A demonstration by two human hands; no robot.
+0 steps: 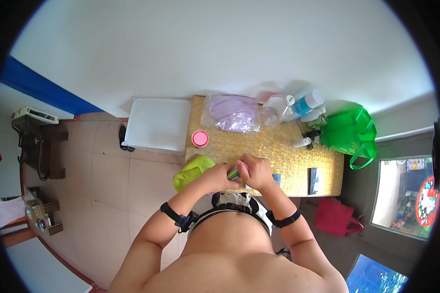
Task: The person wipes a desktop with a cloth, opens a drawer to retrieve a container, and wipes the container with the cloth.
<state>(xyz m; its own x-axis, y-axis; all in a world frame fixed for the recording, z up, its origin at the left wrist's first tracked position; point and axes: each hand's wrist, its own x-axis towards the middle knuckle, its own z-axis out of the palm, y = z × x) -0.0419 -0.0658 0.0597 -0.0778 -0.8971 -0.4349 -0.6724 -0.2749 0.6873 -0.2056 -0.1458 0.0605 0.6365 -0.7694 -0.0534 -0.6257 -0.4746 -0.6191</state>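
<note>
Both hands meet above the near edge of a table with a yellow patterned cover [278, 146]. Between them is a small bundle of slim, multicoloured items [234, 173], too small to name surely. My left hand [220, 177] grips it from the left, fingers curled round it. My right hand [256, 172] closes over its upper right end, where something pink shows. A lime-green fabric pouch [192, 172] lies beside my left forearm. Farther back stands a round pink container [200, 138]. A flat bluish item [277, 179] is partly hidden behind my right hand.
Along the wall lie a lilac item in clear plastic [233, 111], a blue-and-white bottle [308, 103] and other bottles. A green bag [350, 133] is at the table's right end. A dark flat box [313, 181] lies near the front edge. A white cabinet [157, 122] adjoins the table's left side.
</note>
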